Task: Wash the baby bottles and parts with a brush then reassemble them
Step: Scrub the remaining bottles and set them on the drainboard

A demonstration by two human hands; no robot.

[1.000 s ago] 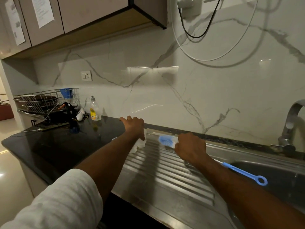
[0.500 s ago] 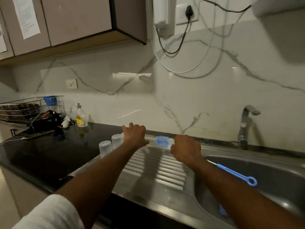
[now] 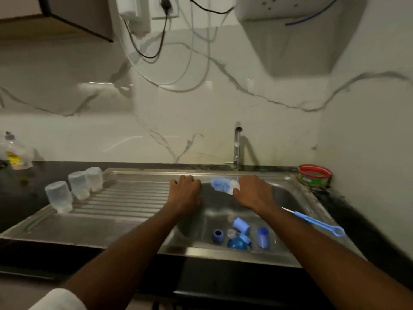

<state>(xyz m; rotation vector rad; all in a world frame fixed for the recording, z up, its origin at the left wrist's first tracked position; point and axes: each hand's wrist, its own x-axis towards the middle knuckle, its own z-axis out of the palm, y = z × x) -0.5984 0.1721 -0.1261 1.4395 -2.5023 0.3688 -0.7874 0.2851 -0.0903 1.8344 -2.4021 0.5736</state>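
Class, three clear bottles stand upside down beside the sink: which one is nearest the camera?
The leftmost clear plastic bottle, standing apart at the drainboard's front; the other two sit together farther back.

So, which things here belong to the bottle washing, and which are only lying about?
Belong to the job:
- blue bottle brush, gripped by the right hand
- three clear bottles upside down on the drainboard
- blue parts in the sink
- tap
- dish soap bottle, probably

Only lying about:
- red-rimmed tin
- cables on the wall
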